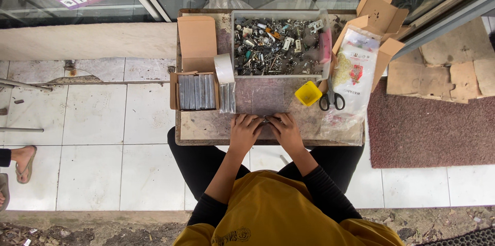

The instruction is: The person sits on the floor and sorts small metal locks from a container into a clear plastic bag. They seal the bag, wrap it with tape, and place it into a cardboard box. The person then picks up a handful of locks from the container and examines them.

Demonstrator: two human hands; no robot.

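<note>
Left hand (244,128) and right hand (285,128) met at near table edge (206,131), both pinching small metal part (266,120) between them; axis unclear, equidistant.

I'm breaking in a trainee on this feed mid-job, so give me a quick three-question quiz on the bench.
1. True or false: the scissors lie right of the yellow cup.
2. What fills the clear bin? A) mixed small metal hardware B) cloth C) fruit
3. What do the left hand and right hand meet over?

Key: 1 true. 2 A. 3 A small item on the worn table, too small to identify.
</note>
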